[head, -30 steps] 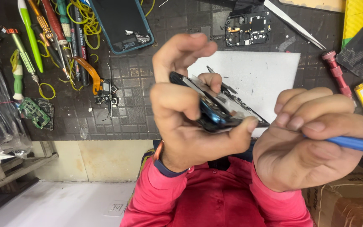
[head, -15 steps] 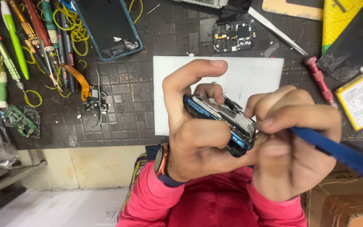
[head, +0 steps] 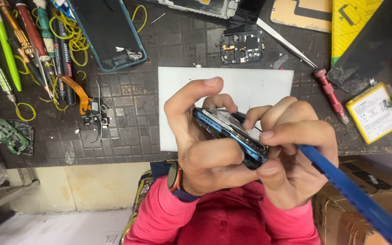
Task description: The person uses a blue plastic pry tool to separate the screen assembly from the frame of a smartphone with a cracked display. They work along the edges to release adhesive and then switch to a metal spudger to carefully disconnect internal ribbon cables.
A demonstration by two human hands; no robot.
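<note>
My left hand (head: 200, 145) grips an opened phone with a blue frame (head: 232, 134), held on edge above the near side of a white sheet (head: 255, 84). My right hand (head: 291, 156) presses against the phone's right end, its fingertips on the frame. That hand also holds a long blue tool (head: 355, 195) whose handle runs off to the lower right. The tool's tip is hidden behind my fingers. Both sleeves are pink.
A dark mat (head: 169, 50) covers the bench. Screwdrivers and yellow rubber bands (head: 32, 41) lie at the left, beside a phone back shell (head: 107, 34). A circuit board (head: 241, 47), tweezers (head: 286, 43), a red screwdriver (head: 332, 95) and a yellow battery (head: 375, 113) lie behind. A cardboard box (head: 345, 199) stands lower right.
My hands and the phone have shifted right in view. My right hand has closed in on the phone's right end with the blue tool, and now touches the frame.
</note>
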